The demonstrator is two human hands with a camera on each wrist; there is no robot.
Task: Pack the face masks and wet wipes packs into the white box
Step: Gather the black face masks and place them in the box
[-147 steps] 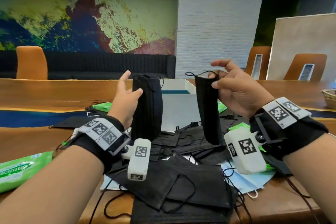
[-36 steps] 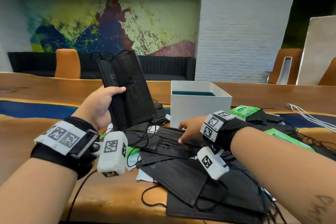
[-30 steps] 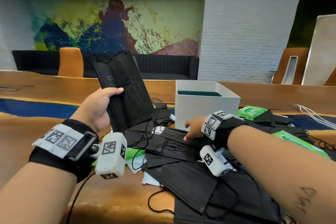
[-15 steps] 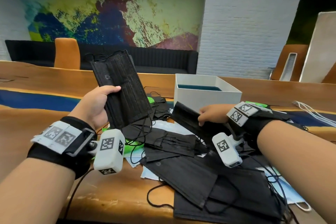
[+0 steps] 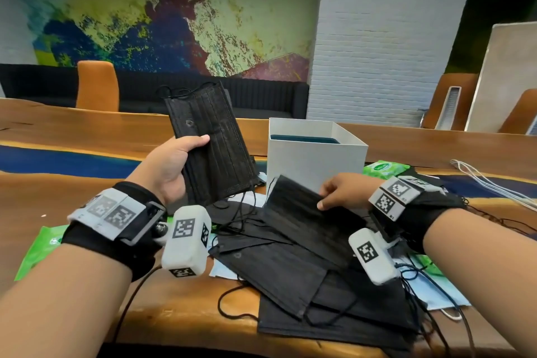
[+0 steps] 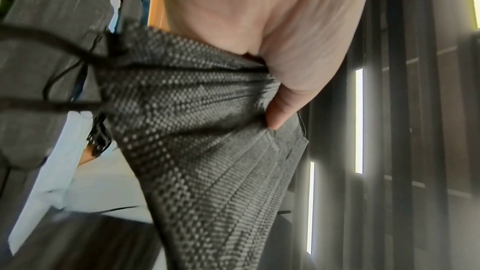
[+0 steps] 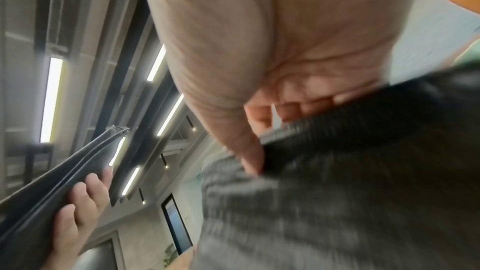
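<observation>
The left hand grips a stack of black masks upright, at 10 o'clock from the white box. The right hand pinches one black mask at 6 o'clock of the box, above the mask pile on the worktop

The white box shows only a dark strip inside; its contents are hidden. The right wrist view is blurred, so the black mask under the right hand is a smear. The green wipes pack is half covered by the left forearm, its print unreadable
</observation>
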